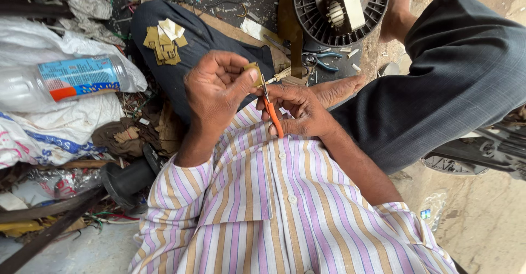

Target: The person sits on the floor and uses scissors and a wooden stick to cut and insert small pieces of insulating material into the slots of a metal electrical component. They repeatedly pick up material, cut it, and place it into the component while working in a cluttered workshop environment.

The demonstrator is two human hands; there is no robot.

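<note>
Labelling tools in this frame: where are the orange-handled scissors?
In the head view, the orange-handled scissors sit at centre frame in the right hand, blades up against the small tan card piece pinched by the left hand.

Glossy orange plastic scissor handles (pixel 273 118)
</note>
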